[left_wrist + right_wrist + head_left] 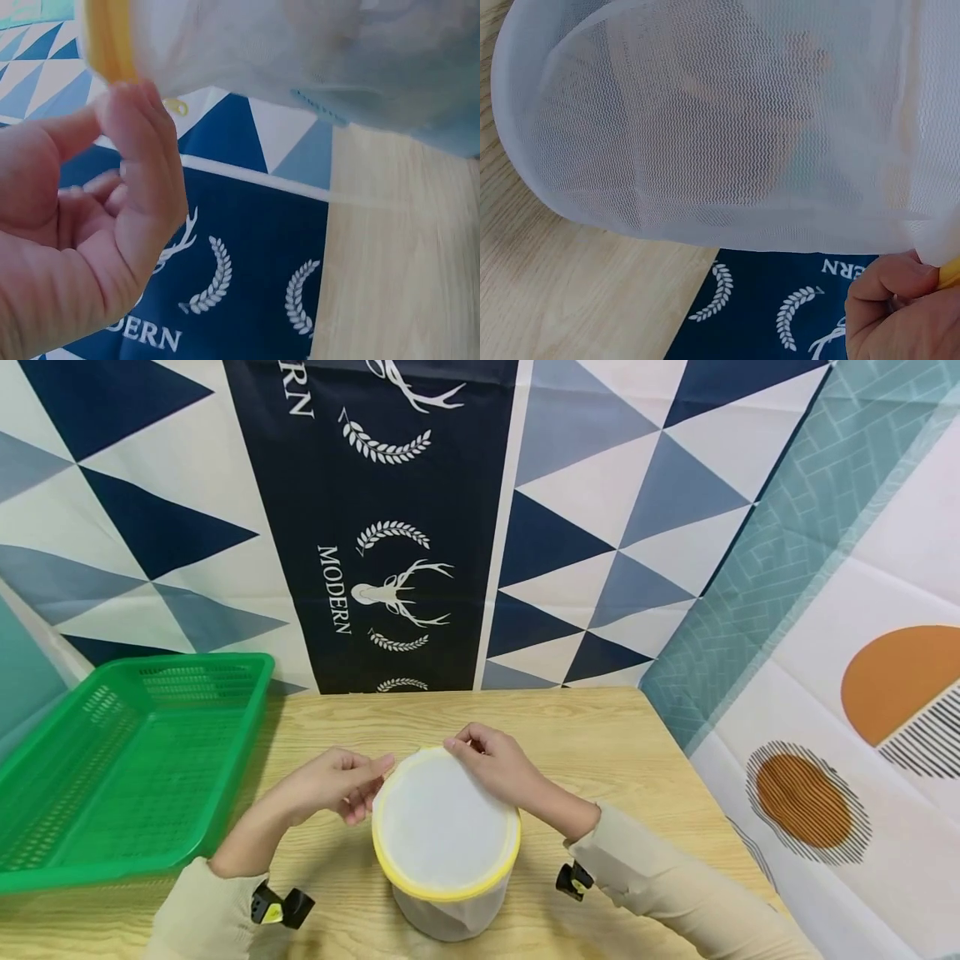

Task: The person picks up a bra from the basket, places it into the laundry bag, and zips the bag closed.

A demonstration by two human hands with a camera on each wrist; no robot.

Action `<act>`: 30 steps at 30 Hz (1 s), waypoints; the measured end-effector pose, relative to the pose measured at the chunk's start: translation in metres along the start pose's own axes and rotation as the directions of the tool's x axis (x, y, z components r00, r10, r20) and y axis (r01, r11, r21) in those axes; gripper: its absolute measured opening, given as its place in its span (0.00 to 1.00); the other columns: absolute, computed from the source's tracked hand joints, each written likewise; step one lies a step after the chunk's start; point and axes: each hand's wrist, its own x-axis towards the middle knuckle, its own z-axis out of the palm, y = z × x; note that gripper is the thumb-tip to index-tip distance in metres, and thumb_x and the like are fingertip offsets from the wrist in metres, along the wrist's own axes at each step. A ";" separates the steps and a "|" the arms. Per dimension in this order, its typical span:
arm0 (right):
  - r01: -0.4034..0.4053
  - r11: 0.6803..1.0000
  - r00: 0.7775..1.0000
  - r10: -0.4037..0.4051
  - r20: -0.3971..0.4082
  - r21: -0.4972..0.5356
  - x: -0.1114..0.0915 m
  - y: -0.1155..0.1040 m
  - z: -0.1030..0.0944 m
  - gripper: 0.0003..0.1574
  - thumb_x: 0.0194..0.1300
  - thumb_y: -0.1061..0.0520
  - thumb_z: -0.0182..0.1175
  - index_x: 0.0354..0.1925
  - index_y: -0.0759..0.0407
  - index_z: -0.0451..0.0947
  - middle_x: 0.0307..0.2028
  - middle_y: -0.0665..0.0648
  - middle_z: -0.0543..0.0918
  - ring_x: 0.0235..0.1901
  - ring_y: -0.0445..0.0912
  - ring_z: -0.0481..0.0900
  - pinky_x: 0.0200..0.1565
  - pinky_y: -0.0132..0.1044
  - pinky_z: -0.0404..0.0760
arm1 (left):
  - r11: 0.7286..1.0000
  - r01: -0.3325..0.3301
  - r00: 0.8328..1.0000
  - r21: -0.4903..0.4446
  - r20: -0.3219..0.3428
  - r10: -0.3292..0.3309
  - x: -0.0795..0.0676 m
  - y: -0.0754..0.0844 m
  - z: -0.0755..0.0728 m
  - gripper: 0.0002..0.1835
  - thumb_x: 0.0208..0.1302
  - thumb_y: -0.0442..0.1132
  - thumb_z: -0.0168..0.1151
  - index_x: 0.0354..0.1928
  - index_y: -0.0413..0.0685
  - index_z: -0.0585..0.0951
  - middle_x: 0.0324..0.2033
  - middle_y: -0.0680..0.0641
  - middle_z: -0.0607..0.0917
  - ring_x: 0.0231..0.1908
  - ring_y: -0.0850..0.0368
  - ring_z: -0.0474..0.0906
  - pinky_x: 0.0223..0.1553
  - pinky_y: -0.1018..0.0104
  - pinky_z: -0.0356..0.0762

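Observation:
A white mesh laundry bag (448, 818) stands upright on the table, round and drum-shaped, with a yellow band (420, 893) circling its top. At the band's upper left, my left hand (337, 783) pinches the edge between thumb and fingers. My right hand (495, 764) grips the far upper-right part of the same edge. In the left wrist view, fingertips (135, 94) meet the yellow band, and a small yellow loop (176, 106) hangs beside them. Through the mesh (705, 112) in the right wrist view, faint blurred shapes show; I cannot tell what they are.
To the left on the wooden table (585, 735) sits a green plastic basket (142, 777) with slotted walls. Behind the table's back edge rises a patterned cloth (390, 527). Another printed cloth (810, 893) closes off the right side.

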 end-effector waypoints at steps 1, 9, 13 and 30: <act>-0.007 1.000 1.000 0.007 -0.009 0.006 0.000 0.001 -0.001 0.14 0.61 0.41 0.51 0.32 0.47 0.75 0.21 0.51 0.73 0.20 0.42 0.69 0.22 0.34 0.73 | 1.000 0.007 1.000 0.004 0.026 -0.007 -0.003 0.000 0.000 0.27 0.60 0.58 0.48 0.26 0.38 0.76 0.16 0.50 0.77 0.14 0.63 0.70 0.19 0.70 0.74; -0.016 1.000 0.998 0.016 -0.068 -0.004 0.006 -0.004 -0.011 0.15 0.58 0.40 0.54 0.33 0.49 0.76 0.24 0.51 0.74 0.24 0.43 0.70 0.24 0.34 0.73 | 0.995 -0.071 0.992 0.069 0.108 0.063 -0.011 0.010 0.002 0.21 0.59 0.51 0.54 0.24 0.38 0.78 0.15 0.49 0.78 0.13 0.63 0.69 0.17 0.72 0.72; -0.030 1.000 0.996 0.030 -0.078 -0.002 0.010 -0.009 -0.016 0.18 0.56 0.39 0.56 0.33 0.50 0.76 0.24 0.52 0.74 0.23 0.43 0.70 0.23 0.34 0.73 | 0.993 -0.056 0.998 0.102 -0.010 0.057 -0.010 0.020 -0.001 0.22 0.58 0.54 0.54 0.23 0.39 0.76 0.14 0.50 0.75 0.14 0.61 0.69 0.17 0.70 0.73; -0.179 0.975 0.973 0.194 -0.122 0.130 0.025 -0.007 -0.028 0.21 0.55 0.42 0.58 0.39 0.54 0.74 0.27 0.55 0.74 0.19 0.43 0.73 0.19 0.31 0.74 | 0.998 0.018 0.944 0.060 -0.329 0.002 0.010 0.038 -0.010 0.30 0.55 0.58 0.55 0.51 0.41 0.73 0.27 0.46 0.77 0.20 0.58 0.72 0.22 0.69 0.76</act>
